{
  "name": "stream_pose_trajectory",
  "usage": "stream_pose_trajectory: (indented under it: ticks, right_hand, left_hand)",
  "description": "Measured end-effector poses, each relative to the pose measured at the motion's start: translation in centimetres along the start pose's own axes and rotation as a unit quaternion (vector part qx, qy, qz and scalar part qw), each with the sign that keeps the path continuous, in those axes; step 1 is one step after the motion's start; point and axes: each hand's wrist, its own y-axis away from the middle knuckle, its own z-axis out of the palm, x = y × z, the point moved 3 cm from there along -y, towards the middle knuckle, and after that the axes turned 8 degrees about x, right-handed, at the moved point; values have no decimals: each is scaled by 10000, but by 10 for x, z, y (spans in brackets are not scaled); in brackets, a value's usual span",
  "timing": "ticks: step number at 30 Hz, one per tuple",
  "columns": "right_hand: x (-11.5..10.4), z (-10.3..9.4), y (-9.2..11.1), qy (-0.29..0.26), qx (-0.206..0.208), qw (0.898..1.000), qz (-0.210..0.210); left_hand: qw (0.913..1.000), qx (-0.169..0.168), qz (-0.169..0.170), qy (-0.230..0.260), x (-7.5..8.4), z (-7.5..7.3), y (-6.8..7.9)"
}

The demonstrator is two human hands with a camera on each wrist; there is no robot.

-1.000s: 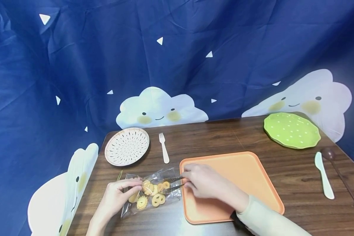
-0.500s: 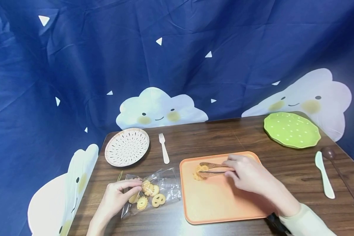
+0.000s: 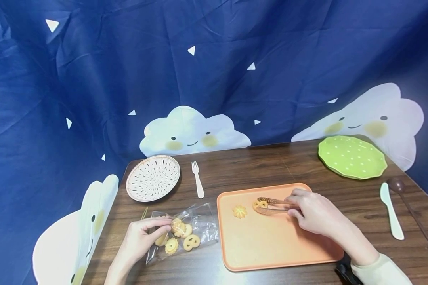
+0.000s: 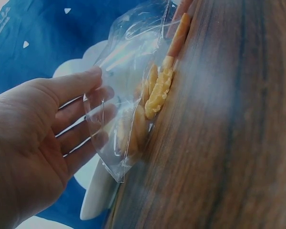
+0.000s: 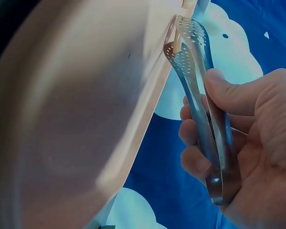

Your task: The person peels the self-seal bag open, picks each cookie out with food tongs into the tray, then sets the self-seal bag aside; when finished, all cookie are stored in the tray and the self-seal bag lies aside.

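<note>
Before blue cloth (image 3: 214, 59), wooden table (image 3: 256, 166), tray (image 3: 256, 241), tongs (image 5: 222, 143)

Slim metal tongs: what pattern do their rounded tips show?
The slim metal tongs have small round holes in their tips, clearest in the right wrist view.

A blue cloth (image 3: 221, 87) with 3 smiling clouds (image 3: 194, 124) hangs behind a wood-grain table (image 3: 242, 170).

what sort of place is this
Probably a staged tabletop set-up: a blue cloud-print cloth hangs right behind a wood-grain table, which bears an orange tray and a green plate.
</note>
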Motion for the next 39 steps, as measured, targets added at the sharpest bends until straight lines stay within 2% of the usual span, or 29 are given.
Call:
stream_pose_trajectory:
  ticks: [12,19,23,29,39]
  right_hand:
    - [-5,-4,2,138,-16,9999,58]
    - [-17,-12,-3,137,373,9992,20]
    - [-36,-7,-17,-211,366,9988,-232]
    - [-74,10,-37,-723,16,9949,-701]
    - [-132,29,-66,-783,-688,9885,-1096]
  left_hand:
    - [9999,46,103,47,-2,1,0]
    - [9999,42,102,6,-1,1,-1]
    - [10000,25,15,77,-2,1,-1]
    - [9999,26,103,24,-1,0,0]
    - [9997,18,158,-171,4,-1,0]
